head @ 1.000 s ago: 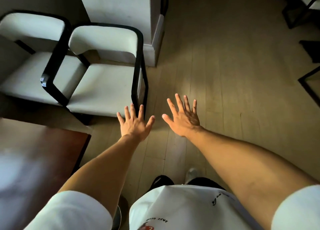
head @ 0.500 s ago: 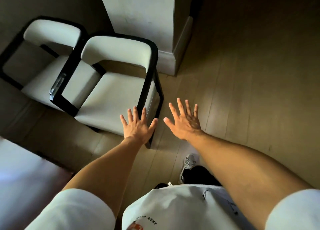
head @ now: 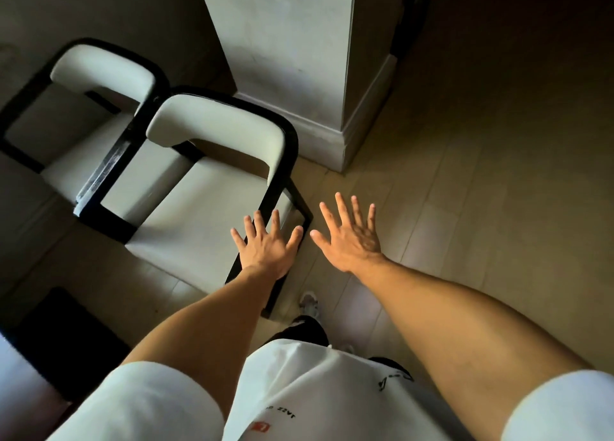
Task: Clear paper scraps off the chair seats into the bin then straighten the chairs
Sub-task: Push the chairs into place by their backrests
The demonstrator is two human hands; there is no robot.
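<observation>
**Both hands spread near the chairs**

Head view: the left hand (head: 265,247) has its fingers spread over the near chair (head: 186,221), at its right arm. The right hand (head: 352,237), also spread, is over the floor (head: 481,191). The far chair (head: 83,114) stands just beside.

Smooth matt cream upholstery on glossy black chair frame (head: 280,188); matt pale wood-plank floor (head: 465,191).

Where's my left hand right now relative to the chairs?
In the head view, your left hand is spread open over the front right corner of the nearer chair, by its black arm frame, with your right hand open over the floor beside it.
</observation>
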